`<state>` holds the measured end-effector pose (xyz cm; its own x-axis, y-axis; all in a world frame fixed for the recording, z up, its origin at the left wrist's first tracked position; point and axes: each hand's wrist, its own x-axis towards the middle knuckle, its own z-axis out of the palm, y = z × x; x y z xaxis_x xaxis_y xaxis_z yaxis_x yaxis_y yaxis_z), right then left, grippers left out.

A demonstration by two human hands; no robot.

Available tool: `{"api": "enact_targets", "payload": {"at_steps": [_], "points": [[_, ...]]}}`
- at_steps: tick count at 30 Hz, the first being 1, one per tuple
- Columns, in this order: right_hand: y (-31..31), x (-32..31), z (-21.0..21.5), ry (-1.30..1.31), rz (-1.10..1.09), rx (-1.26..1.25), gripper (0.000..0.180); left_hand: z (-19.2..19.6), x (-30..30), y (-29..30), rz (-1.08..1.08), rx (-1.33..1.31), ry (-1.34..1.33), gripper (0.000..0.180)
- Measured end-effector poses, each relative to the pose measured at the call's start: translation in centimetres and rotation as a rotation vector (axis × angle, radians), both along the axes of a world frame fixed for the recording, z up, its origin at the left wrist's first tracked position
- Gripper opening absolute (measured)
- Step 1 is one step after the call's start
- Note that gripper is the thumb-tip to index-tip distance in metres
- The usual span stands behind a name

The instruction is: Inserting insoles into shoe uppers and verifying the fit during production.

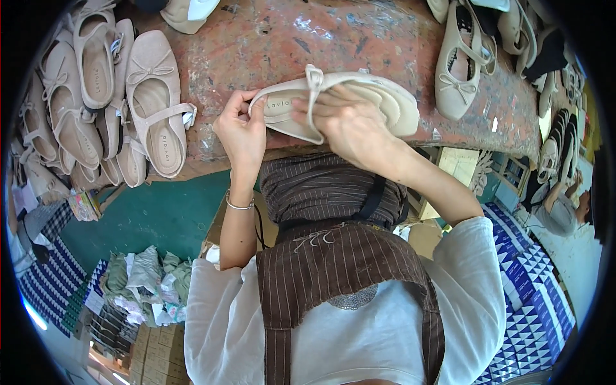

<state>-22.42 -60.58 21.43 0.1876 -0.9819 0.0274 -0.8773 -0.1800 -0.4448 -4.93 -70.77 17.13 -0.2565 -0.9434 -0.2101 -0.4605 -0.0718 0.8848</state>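
A beige flat shoe with a bow and a narrow strap is held over the near edge of the worktable. Its heel end lies to the left, and pale rounded layers show at the right end. My left hand pinches the heel rim between thumb and fingers. My right hand is closed at the shoe's middle, its slightly blurred fingers curled over the opening beside the strap. The right thumb is hidden. Part of the printed insole shows between the two hands.
Several beige bow shoes crowd the table's left end. Another beige shoe lies at the right, near more shoes and dark pieces. Below left is a heap of wrapped greenish bundles. Blue-and-white boxes are stacked at lower right.
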Motion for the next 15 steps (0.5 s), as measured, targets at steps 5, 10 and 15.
{"api": "enact_targets", "payload": {"at_steps": [5, 10, 15], "points": [[1.2, -0.2, 0.4, 0.085, -0.143, -0.017, 0.040, 0.8, -0.2, 0.4, -0.044, -0.091, -0.096, 0.010], [1.1, -5.0, 0.7, 0.282, -0.774, -0.342, 0.037, 1.9, -0.9, 5.8, -0.342, -0.095, -0.215, 0.015], [0.6, -7.9, 1.7, -0.564, -0.812, -0.163, 0.040, 4.4, -3.9, 10.4, -0.474, -0.485, -0.243, 0.022]]}}
